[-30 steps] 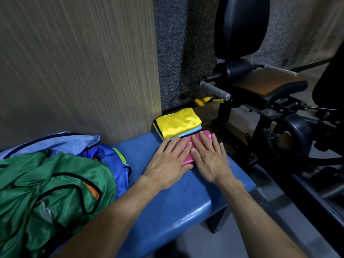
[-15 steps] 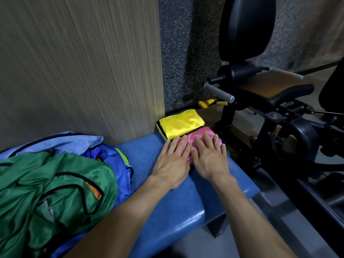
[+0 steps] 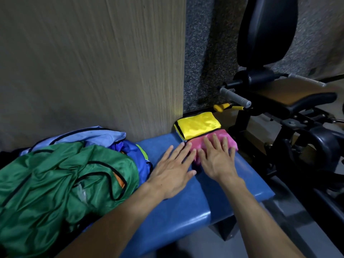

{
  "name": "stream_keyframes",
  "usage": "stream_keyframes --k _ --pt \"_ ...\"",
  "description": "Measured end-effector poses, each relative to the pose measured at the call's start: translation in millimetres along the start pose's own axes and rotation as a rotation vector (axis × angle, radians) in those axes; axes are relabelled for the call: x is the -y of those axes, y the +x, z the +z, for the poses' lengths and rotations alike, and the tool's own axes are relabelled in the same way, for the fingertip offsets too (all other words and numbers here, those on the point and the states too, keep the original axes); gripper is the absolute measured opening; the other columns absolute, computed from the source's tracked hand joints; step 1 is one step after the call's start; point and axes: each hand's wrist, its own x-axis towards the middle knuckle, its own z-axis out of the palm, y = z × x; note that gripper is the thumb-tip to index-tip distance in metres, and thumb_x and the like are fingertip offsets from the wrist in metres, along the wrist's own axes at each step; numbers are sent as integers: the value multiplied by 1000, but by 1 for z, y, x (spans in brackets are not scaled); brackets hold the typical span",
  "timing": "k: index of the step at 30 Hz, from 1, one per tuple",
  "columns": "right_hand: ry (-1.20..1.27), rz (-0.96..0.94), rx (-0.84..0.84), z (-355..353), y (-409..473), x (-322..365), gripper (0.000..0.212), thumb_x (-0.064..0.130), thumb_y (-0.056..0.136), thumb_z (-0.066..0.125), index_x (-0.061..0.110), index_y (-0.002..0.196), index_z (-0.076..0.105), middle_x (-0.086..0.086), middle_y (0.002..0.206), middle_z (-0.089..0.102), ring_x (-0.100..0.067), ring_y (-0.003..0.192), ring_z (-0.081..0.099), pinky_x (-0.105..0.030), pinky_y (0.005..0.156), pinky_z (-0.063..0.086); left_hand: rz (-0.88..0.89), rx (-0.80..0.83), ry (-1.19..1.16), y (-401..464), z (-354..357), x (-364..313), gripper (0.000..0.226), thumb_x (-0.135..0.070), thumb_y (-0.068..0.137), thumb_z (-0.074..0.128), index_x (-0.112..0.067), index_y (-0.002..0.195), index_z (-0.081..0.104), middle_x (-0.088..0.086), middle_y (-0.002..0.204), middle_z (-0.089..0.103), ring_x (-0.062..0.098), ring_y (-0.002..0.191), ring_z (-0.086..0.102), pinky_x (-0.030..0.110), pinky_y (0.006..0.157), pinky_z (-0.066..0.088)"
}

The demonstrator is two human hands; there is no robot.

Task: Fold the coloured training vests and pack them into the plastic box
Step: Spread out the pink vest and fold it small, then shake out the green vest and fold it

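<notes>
Right hand [image 3: 216,159] lies flat on the folded pink vest [image 3: 214,141], fingers straight and spread, the cloth directly under them at the far right end of the blue bench [image 3: 186,207]. Left hand [image 3: 173,172] lies flat beside it, fingers straight, only the tips touching the vest's left edge. Just beyond sits a folded yellow vest [image 3: 198,124] (touching the pink one). Far left, a loose green vest [image 3: 55,183] tops an unfolded pile.
</notes>
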Motion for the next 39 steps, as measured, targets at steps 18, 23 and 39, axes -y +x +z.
stream_keyframes --k 18,23,39 --pt "344 -509 67 35 -89 193 61 50 91 68 17 140 56 -5 138 59 -24 130 52 -36 108 41 -745 -370 -181 -261 -75 156 45 -52 87 72 -25 121 61 -5 112 60 23 106 55 44 88 51" --pt "360 -376 96 47 -96 206 92 82 67 56 22 136 60 -4 122 66 -30 120 58 -47 104 45 -689 -460 -391 -275 -67 158 16 -31 93 71 -31 87 57 -12 73 54 15 76 51 39 75 50" --pt "1122 -501 92 6 -117 197 14 5 92 69 14 102 74 0 94 77 -12 86 70 -28 80 55 -437 -679 -993 -255 -103 117 31 8 95 54 -14 106 73 -7 100 74 3 96 69 22 89 53"
